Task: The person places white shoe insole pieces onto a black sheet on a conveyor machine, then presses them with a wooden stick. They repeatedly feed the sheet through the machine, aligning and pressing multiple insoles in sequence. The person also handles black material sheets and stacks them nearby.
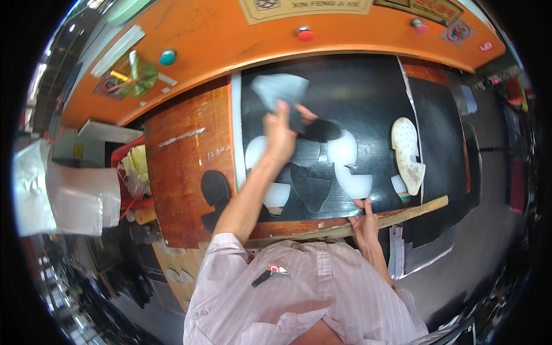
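Note:
My left hand point(280, 132) is closed on a sole-shaped piece point(282, 89), pale grey at its far end and dark at the other, blurred by motion. It is raised above a black sheet point(368, 86). My right hand point(366, 223) is at the sheet's near edge, its thumb and fingers closed at the lower end of a white sole-shaped piece point(348, 169). Between my hands lies a black sole-shaped piece point(310, 187). Another white piece point(257, 152) is partly hidden by my left forearm. A pale, perforated sole-shaped template point(407, 152) lies at the right.
An orange machine beam point(241, 43) with a green button point(168, 57) and a red button point(305, 34) spans the back. A wooden strip point(402, 215) runs along the front edge. Dark cut pieces point(215, 187) lie on the brown board at left. Clear plastic point(80, 195) hangs further left.

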Demonstrator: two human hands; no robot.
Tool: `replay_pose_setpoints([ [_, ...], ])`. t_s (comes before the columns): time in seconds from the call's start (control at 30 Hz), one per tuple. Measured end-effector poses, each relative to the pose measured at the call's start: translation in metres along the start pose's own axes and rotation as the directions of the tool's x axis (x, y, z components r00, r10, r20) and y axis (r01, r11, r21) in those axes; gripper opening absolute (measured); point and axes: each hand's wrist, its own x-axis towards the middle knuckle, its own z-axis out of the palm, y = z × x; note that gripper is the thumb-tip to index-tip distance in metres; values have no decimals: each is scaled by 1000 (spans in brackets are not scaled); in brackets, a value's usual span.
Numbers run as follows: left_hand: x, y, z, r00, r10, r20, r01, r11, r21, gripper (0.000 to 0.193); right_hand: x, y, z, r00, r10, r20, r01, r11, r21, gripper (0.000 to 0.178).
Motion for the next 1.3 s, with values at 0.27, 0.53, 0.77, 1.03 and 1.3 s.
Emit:
replay_pose_setpoints([
  [0.27,-22,50,-59,876,414,249,-477,655,586,27,-17,42,25,879,348,325,-245,916,-318,46],
  [0.53,-82,-30,-60,381,-152,912,-858,311,410,74,5,61,44,789,310,531,-443,885,142,35],
  [0.77,-57,-19,-51,570,19,821,-691,552,467,44,-10,37,46,823,322,468,-273,947,-171,51],
  [1.03,-17,88,-86,996,-6,-85,6,1000,-4,48,-12,21,45,785,550,286,-345,770,-536,64],
  [1.3,-101,121,-135,952,33,-303,-132,941,-312,48,-38,-23,142,657,272,703,419,643,-641,55],
])
